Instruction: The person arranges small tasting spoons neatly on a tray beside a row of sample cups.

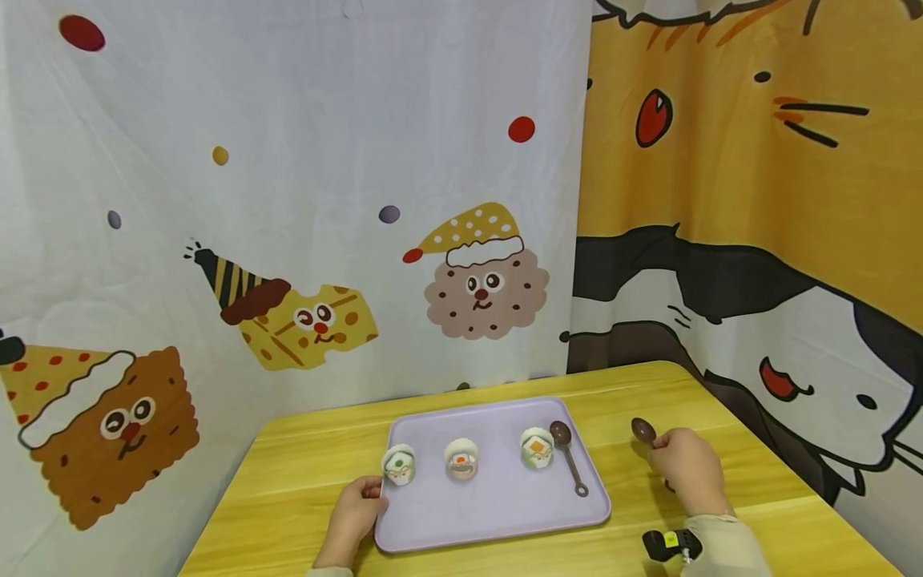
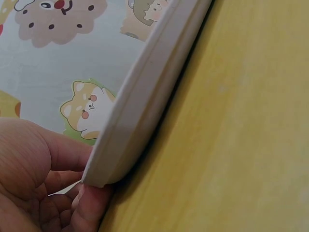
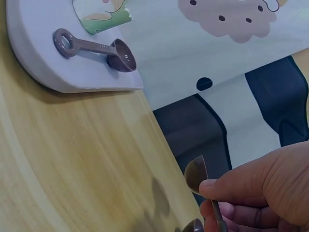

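The pale lilac tray sits on the yellow wood-grain surface, its back edge near the surface's far edge, with only a narrow strip of wood between. Left of the tray a broader stretch of wood runs out to the surface's left edge. At the tray's left edge, close to the front corner, is the left hand; its grip is drawn in to the thickness of the rim, pinching it between thumb and fingers. On the tray stand three small printed pieces: the left piece right by the left rim, the middle piece well apart from it, and the right piece further along, with a wider gap between. Just beside that last one, near the tray's right edge, a brown spoon lies with its bowl toward the back edge and its ringed end toward the front. Right of the tray, across a band of wood that leaves room to move, is the right hand; its grip is pinched tight on the handle of another spoon, whose bowl points away from the person. Below those fingers a further brown bowl shows in part; whether it is held I cannot tell.
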Action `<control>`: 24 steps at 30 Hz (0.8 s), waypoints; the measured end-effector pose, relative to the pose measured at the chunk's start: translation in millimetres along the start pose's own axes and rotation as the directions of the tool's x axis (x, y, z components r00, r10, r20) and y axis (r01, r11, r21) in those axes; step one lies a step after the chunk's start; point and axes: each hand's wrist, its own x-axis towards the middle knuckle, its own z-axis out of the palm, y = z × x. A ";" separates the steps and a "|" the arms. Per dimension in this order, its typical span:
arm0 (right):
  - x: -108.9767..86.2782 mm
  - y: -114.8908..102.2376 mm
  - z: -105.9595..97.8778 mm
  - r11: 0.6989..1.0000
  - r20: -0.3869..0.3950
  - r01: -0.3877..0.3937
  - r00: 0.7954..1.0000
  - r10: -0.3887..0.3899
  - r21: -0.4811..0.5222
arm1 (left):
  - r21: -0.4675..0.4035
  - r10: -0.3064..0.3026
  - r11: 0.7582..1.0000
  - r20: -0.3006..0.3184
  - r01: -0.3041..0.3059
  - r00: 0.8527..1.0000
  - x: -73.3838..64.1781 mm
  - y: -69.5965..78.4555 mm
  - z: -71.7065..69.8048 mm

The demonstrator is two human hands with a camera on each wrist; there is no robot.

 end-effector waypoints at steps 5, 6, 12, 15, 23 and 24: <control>0.8 -2.2 -1.1 1.000 0.001 -0.003 1.000 0.003 -0.002 | -0.009 0.010 1.000 -0.002 -0.010 1.000 -2.1 1.0 -0.4; 0.8 -2.6 -0.8 1.000 -0.002 -0.001 1.000 0.001 -0.002 | -0.012 0.012 1.000 0.000 -0.012 1.000 -2.4 1.0 -0.4; 0.4 -8.3 4.0 1.000 -0.021 0.021 1.000 -0.021 -0.001 | -0.018 0.024 1.000 0.005 -0.024 1.000 -4.0 1.8 -1.4; -0.1 -14.4 8.8 0.999 -0.020 0.036 0.999 -0.036 0.009 | -0.021 0.030 0.999 0.003 -0.030 1.000 -4.4 1.4 -1.5; -4.3 -39.6 26.1 0.997 -0.029 0.061 0.998 -0.059 0.053 | -0.005 0.029 1.000 -0.004 -0.029 1.000 -0.5 -1.6 -0.4; -4.9 -43.3 28.8 0.996 -0.033 0.062 0.998 -0.060 0.063 | -0.006 0.028 1.000 -0.003 -0.028 1.000 0.3 -2.0 -0.2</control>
